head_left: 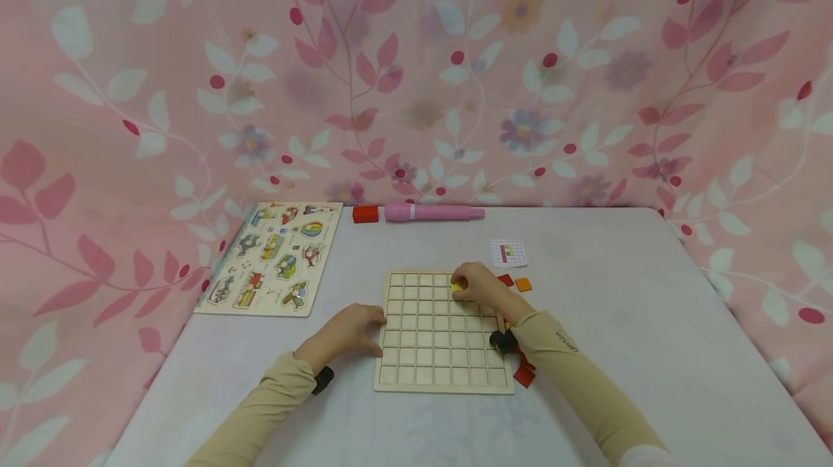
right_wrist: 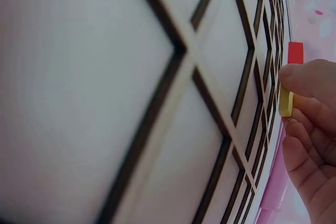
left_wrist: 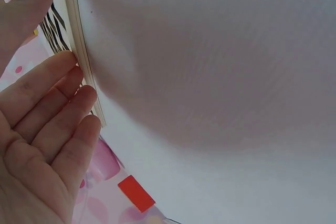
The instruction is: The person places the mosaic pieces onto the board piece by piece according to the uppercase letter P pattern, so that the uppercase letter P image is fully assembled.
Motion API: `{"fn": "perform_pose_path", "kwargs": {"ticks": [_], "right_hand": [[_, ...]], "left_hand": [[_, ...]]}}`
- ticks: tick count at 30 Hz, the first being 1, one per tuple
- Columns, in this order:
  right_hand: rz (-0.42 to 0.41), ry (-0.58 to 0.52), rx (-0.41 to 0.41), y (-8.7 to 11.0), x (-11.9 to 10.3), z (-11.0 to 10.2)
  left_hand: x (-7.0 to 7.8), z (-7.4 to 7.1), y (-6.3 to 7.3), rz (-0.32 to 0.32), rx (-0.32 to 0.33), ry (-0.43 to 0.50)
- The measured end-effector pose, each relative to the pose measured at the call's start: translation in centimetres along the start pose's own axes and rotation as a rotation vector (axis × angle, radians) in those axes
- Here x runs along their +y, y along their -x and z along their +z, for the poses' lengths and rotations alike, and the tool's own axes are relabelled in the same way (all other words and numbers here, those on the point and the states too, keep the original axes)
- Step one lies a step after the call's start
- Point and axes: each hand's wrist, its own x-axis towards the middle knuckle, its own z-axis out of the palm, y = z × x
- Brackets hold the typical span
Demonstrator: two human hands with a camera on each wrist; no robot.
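Note:
A pale wooden grid board (head_left: 424, 339) lies flat on the table, its surface divided into square cells. Between thumb and fingers my right hand (head_left: 480, 283) pinches a yellow square tile (right_wrist: 285, 103) over the board's far edge, right of the middle. My left hand (head_left: 348, 331) is at the board's left edge, thumb apart and fingertips against the side; the left wrist view shows these fingers (left_wrist: 63, 98) loosely extended. Right of the board lie a red tile (head_left: 524, 376), an orange tile (head_left: 523, 284) and others, partly hidden by my right forearm.
A small card (head_left: 508, 254) with a coloured grid pattern lies beyond the board. Along the back edge are a red block (head_left: 366, 215) and a pink microphone-shaped toy (head_left: 432, 213). At the far left lies a picture puzzle board (head_left: 273, 261). A floral curtain (head_left: 416, 76) hangs behind the table.

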Motion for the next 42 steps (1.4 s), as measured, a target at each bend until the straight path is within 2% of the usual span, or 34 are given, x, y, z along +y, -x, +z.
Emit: {"fn": "perform_pose_path", "kwargs": {"ticks": [9, 18, 21, 22, 25, 28, 29, 42], "right_hand": [[0.042, 0.036, -0.025, -0.21, -0.16, 0.47], [0.100, 0.022, -0.065, -0.39, -0.34, 0.37], [0.107, 0.032, -0.071, -0.41, -0.43, 0.39], [0.105, 0.037, -0.072, -0.41, -0.47, 0.41], [0.107, 0.044, -0.080, -0.37, -0.57, 0.41], [0.114, 0.044, -0.083, -0.37, -0.68, 0.42], [0.117, 0.044, -0.084, -0.39, -0.69, 0.42], [0.117, 0.026, -0.097, -0.47, -0.73, 0.27]], "left_hand": [[0.33, -0.22, 0.03, -0.003, -0.004, -0.039], [0.43, -0.20, -0.02, -0.006, -0.013, -0.064], [0.32, -0.21, -0.06, 0.015, -0.005, -0.050], [0.12, -0.09, -0.04, 0.047, 0.023, -0.053], [-0.02, 0.04, -0.07, 0.054, 0.023, -0.050], [-0.05, 0.09, -0.08, 0.048, 0.020, -0.070], [0.11, -0.03, -0.10, 0.022, -0.008, -0.068], [0.12, 0.21, 0.10, 0.024, 0.012, -0.056]]}}
